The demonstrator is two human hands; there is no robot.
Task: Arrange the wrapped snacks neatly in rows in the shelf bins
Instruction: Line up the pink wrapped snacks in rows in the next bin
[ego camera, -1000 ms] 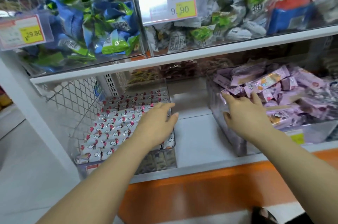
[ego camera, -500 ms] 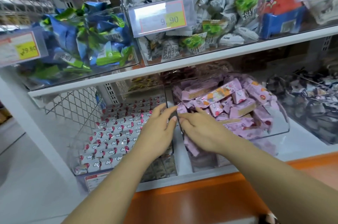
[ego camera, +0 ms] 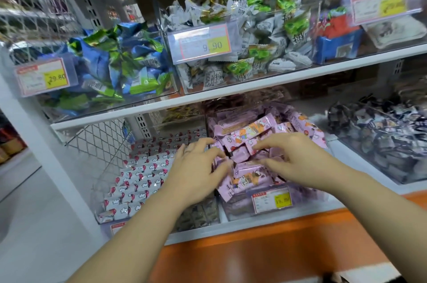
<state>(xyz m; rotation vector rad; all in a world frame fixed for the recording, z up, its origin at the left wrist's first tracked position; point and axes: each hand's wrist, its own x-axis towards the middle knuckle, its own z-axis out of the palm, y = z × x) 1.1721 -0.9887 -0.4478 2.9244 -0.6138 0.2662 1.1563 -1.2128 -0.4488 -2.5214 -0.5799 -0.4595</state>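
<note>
Shop shelf (ego camera: 254,94), left hand (ego camera: 196,171) and right hand (ego camera: 298,162) apart atop pink snacks (ego camera: 245,131), grip unclear

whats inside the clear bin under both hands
Pink-wrapped snacks, piled loosely at mixed angles, fill the clear bin. The left hand and right hand cover the front ones, and the pile hides the lower layers and the bin's floor.

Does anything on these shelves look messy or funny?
Yes. The pink snacks in the lower middle bin lie in a jumbled heap, tilted every way, while the red-and-white snacks beside them sit in tidy rows. The left hand and right hand are on the pink heap.
</note>
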